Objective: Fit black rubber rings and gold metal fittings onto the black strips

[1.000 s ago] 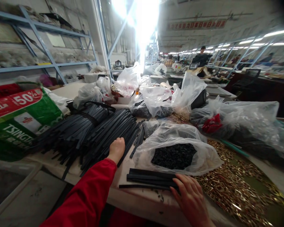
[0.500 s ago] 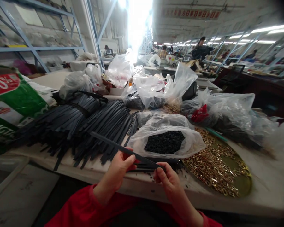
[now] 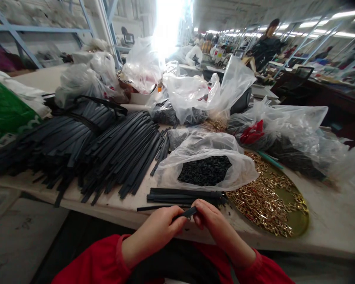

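Note:
My left hand and my right hand meet at the table's near edge, both pinched on the end of one black strip; most of the strip is hidden under the left hand. Just beyond lies a small stack of black strips. Behind that, an open plastic bag of small black pieces. A big heap of long black strips covers the left of the table. Both sleeves are red.
A gold tray of gold metal rings sits at the right. Clear plastic bags crowd the back of the table. A green sack stands far left. A person in dark clothes stands far off.
My left hand picked one strip out of the heap and brought it to my right hand. Both hands have drawn in to the near edge, and the strip's long end is now out of sight.

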`<action>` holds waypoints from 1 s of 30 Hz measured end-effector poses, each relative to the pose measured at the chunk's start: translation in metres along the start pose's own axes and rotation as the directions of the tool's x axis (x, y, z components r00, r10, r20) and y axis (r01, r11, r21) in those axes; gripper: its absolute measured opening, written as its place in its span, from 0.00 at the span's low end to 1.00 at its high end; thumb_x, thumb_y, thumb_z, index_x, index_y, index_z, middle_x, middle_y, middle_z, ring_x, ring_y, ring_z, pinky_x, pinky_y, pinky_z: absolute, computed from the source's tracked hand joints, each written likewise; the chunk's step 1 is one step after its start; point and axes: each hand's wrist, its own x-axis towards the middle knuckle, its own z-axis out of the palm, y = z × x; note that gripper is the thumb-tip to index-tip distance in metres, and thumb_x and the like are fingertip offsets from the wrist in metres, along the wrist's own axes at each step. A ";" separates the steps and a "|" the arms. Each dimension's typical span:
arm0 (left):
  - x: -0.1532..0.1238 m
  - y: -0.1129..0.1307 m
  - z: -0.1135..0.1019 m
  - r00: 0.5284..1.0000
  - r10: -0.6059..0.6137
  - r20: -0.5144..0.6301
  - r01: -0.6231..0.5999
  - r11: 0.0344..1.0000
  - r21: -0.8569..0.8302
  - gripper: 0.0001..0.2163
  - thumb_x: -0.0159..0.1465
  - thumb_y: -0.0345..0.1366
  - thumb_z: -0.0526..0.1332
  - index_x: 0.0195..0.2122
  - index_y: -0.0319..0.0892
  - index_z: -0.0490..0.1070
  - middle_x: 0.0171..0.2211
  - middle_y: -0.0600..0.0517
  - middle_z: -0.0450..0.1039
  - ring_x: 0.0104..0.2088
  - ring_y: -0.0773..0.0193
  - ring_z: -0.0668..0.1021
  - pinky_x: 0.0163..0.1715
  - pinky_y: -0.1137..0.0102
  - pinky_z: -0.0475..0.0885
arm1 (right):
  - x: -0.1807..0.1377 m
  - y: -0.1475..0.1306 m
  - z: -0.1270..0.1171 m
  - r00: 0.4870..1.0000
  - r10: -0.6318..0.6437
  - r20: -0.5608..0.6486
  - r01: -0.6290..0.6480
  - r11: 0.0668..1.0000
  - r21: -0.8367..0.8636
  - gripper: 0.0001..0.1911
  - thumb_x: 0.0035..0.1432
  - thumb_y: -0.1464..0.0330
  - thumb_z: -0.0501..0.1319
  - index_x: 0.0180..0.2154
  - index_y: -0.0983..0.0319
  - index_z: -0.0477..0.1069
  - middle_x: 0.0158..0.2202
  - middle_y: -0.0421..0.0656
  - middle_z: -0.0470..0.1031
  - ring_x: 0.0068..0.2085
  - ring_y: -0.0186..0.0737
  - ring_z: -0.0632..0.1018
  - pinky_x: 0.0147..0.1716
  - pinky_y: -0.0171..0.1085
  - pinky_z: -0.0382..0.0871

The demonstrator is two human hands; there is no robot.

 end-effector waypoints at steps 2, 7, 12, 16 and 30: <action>0.009 -0.003 0.003 0.981 -0.133 0.144 0.160 0.968 -0.192 0.12 0.61 0.39 0.48 0.32 0.40 0.67 0.20 0.56 0.67 0.19 0.69 0.69 0.18 0.76 0.62 | 0.005 -0.005 -0.004 1.000 -0.005 0.005 0.006 1.000 -0.026 0.22 0.55 0.51 0.49 0.22 0.61 0.61 0.15 0.34 0.59 0.19 0.30 0.60 0.20 0.32 0.54; 0.020 -0.008 0.006 0.936 -0.259 0.239 0.343 0.820 -0.458 0.11 0.60 0.42 0.49 0.32 0.39 0.63 0.16 0.59 0.65 0.12 0.75 0.64 0.12 0.80 0.55 | 0.019 -0.016 -0.015 1.000 -0.011 -0.028 0.009 0.998 -0.054 0.21 0.52 0.50 0.53 0.22 0.61 0.59 0.16 0.33 0.58 0.18 0.29 0.59 0.19 0.31 0.53; 0.021 -0.015 0.002 0.925 -0.247 0.288 0.366 0.779 -0.508 0.11 0.59 0.43 0.51 0.32 0.40 0.63 0.16 0.59 0.67 0.12 0.75 0.64 0.12 0.80 0.54 | 0.025 -0.013 -0.015 1.000 0.014 -0.018 -0.015 0.997 -0.070 0.20 0.50 0.51 0.55 0.23 0.61 0.59 0.15 0.32 0.57 0.17 0.27 0.58 0.18 0.30 0.51; 0.016 -0.017 0.001 0.918 -0.251 0.306 0.384 0.751 -0.536 0.12 0.59 0.43 0.51 0.32 0.39 0.63 0.17 0.58 0.69 0.12 0.76 0.65 0.12 0.81 0.53 | 0.023 -0.009 -0.015 0.999 0.030 -0.029 -0.032 0.997 -0.063 0.19 0.50 0.52 0.54 0.22 0.61 0.58 0.15 0.31 0.56 0.17 0.28 0.58 0.17 0.30 0.50; 0.004 -0.003 0.009 0.941 -0.252 0.227 0.339 0.710 -0.618 0.11 0.57 0.43 0.53 0.31 0.40 0.62 0.17 0.58 0.69 0.12 0.76 0.64 0.12 0.80 0.53 | 0.042 -0.027 -0.062 0.927 -0.335 -0.170 0.045 0.548 -0.835 0.13 0.59 0.65 0.45 0.33 0.62 0.65 0.27 0.41 0.71 0.29 0.36 0.73 0.29 0.32 0.64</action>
